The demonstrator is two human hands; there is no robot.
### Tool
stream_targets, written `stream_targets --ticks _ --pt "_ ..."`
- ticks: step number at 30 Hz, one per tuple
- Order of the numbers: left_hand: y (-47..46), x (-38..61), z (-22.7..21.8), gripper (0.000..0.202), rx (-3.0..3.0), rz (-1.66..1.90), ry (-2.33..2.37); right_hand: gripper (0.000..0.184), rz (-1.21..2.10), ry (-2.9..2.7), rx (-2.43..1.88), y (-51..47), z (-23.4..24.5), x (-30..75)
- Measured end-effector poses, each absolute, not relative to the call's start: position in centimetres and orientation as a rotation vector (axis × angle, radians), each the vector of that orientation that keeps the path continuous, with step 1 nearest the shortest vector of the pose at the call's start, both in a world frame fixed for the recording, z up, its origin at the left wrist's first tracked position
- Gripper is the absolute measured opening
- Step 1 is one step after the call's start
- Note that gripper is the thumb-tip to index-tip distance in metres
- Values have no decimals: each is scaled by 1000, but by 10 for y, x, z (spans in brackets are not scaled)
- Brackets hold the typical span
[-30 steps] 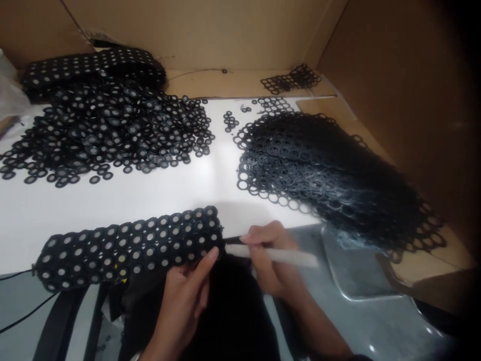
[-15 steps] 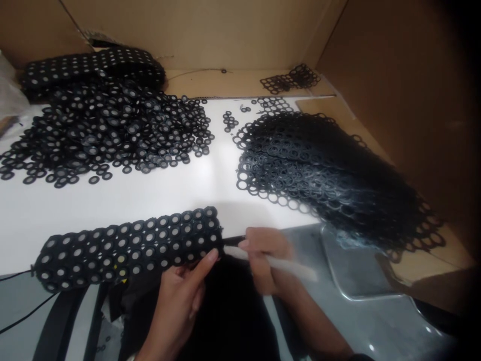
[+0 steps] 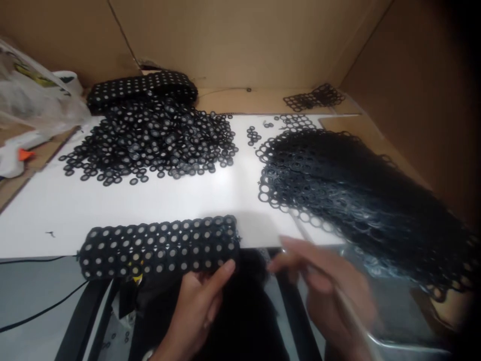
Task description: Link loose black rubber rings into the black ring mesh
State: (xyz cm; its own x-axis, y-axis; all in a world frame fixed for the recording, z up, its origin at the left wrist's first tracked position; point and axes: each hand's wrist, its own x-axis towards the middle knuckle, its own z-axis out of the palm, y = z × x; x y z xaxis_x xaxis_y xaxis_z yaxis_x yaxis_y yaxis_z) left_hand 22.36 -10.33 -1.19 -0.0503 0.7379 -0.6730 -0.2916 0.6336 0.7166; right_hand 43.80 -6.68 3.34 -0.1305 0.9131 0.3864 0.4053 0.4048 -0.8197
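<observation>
- The dotted strip lay along the near edge of the bench.
- The left hand pinched its right end, thumb on top, fingers closed underneath.
- The right hand was apart, blurred, fingers half curled, a pale stick against it; its grip couldn't be told.
- A light, steady left pinch seemed best for keeping the strip flat.

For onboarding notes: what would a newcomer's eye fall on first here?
Probably the big dark heap of black mesh on the right. Next, the pile of small pale-centred black discs, left of it on the white tabletop. In front, the left hand grips the right end of a dotted black band.
</observation>
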Motion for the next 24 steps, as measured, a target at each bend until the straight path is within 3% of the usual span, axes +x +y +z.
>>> stream_targets --ticks 4,8,17,19,21,24 --pt "-111 225 -14 56 472 861 1240 18 789 -1782 -1280 -47 35 410" --pt "-113 226 -19 54 483 869 1172 38 778 -1761 -1274 -38 33 396" --pt "-93 169 10 68 164 1660 1438 35 550 -1760 -1205 -30 67 422" --pt "-86 145 11 64 287 1602 1488 30 561 -1791 -1235 -28 66 426" --pt "-79 122 9 46 484 1527 1571 22 592 -1845 -1277 -24 62 433" --pt "-66 94 8 49 832 1405 1726 14 542 -1884 -1362 -15 58 445"
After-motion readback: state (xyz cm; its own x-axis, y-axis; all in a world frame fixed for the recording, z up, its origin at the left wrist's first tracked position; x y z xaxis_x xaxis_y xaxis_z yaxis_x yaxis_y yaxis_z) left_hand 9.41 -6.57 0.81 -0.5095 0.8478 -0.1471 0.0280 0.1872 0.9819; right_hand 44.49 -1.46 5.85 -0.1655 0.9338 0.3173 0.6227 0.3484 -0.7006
